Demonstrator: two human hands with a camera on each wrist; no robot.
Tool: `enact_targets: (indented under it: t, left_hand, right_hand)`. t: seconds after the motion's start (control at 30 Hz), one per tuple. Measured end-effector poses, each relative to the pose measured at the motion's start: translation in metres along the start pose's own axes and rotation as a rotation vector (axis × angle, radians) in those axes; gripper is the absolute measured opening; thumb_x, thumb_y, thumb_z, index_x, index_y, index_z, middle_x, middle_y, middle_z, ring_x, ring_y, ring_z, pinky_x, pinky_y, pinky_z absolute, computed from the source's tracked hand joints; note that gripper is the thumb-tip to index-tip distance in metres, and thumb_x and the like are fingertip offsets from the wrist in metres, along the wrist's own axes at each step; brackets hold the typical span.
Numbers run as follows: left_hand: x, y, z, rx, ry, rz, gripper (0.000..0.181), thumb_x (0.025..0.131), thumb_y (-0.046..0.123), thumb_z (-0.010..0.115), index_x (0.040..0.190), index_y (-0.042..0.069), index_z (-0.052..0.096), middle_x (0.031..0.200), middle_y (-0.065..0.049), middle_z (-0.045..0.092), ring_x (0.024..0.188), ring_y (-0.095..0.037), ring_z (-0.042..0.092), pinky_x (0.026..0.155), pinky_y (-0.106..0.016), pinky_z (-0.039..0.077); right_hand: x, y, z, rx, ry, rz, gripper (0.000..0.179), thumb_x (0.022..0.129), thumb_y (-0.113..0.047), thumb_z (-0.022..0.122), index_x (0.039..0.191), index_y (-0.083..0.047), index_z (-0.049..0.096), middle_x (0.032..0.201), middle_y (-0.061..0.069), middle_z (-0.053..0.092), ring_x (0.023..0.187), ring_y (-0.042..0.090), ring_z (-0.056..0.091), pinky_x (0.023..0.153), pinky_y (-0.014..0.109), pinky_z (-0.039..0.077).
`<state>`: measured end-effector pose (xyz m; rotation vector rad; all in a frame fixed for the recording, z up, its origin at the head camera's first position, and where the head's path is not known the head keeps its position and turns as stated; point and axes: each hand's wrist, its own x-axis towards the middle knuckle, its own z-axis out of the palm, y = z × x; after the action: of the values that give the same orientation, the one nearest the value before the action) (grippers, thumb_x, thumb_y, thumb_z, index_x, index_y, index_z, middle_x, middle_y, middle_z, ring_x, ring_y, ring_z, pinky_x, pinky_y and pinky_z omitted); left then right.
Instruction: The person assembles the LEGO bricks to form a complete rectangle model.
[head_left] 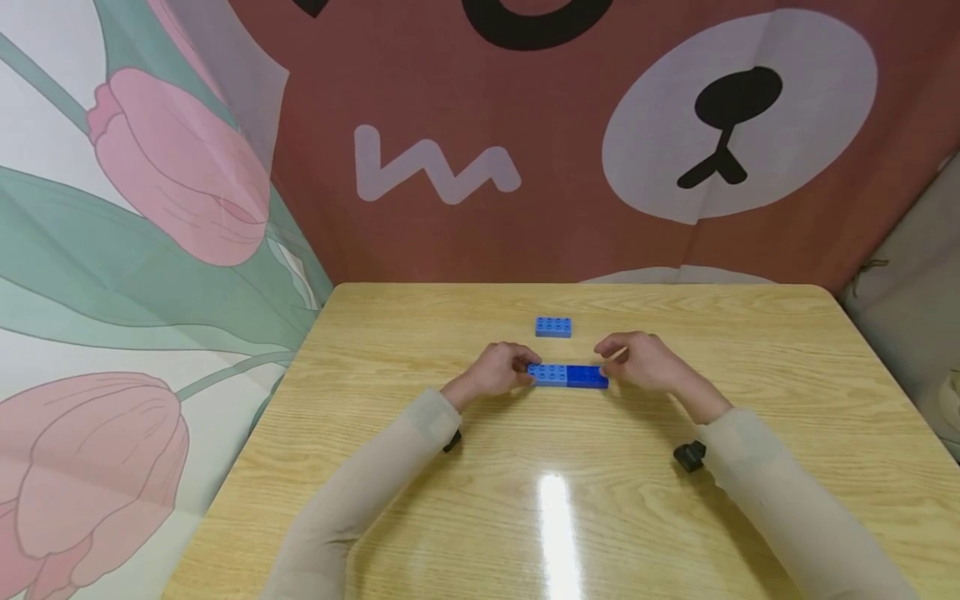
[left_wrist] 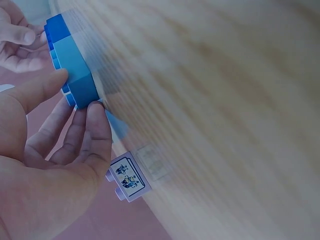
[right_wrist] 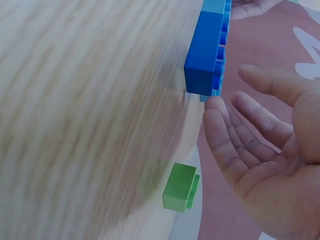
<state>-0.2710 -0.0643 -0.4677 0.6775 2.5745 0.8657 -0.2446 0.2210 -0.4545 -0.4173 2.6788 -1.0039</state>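
A light blue toy brick (head_left: 548, 375) and a dark blue toy brick (head_left: 588, 377) lie end to end in one row on the table, studs up. My left hand (head_left: 501, 368) pinches the row's left end; in the left wrist view the thumb rests at the light blue brick's (left_wrist: 75, 70) studded edge and fingertips meet its end. Beside the dark blue brick's (right_wrist: 204, 55) right end is my right hand (head_left: 641, 360), with fingers apart and loosely bent, nothing between them. Behind the row, another blue brick (head_left: 553, 327) stands alone.
The left wrist view has a pale purple brick (left_wrist: 128, 177) with a printed picture beyond the left hand. A green brick (right_wrist: 181, 187) appears in the right wrist view. The wooden table (head_left: 420, 517) meets a patterned cloth (head_left: 465, 242) at its far edge.
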Motion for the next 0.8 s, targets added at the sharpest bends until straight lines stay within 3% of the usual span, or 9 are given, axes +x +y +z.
enact_targets:
  t: [0.3, 0.8]
  left_hand:
    - [-0.001, 0.0, 0.001, -0.005, 0.004, 0.007, 0.032, 0.093, 0.019, 0.073, 0.124, 0.017, 0.069, 0.116, -0.001, 0.07, 0.103, -0.013, 0.065, 0.089, -0.028, 0.055]
    - [0.0, -0.001, 0.001, -0.007, 0.006, 0.015, 0.03, 0.093, 0.019, 0.072, 0.124, 0.016, 0.069, 0.115, -0.001, 0.07, 0.103, -0.014, 0.066, 0.09, -0.027, 0.055]
  right_hand:
    - [0.009, -0.007, -0.002, -0.043, 0.089, -0.032, 0.033, 0.095, -0.019, 0.067, 0.125, -0.005, 0.066, 0.119, 0.018, 0.069, 0.1, 0.03, 0.069, 0.074, 0.037, 0.059]
    - [0.026, -0.013, 0.002, -0.013, 0.109, 0.024, 0.033, 0.096, -0.022, 0.067, 0.126, -0.008, 0.066, 0.12, 0.015, 0.068, 0.105, 0.03, 0.067, 0.079, 0.039, 0.06]
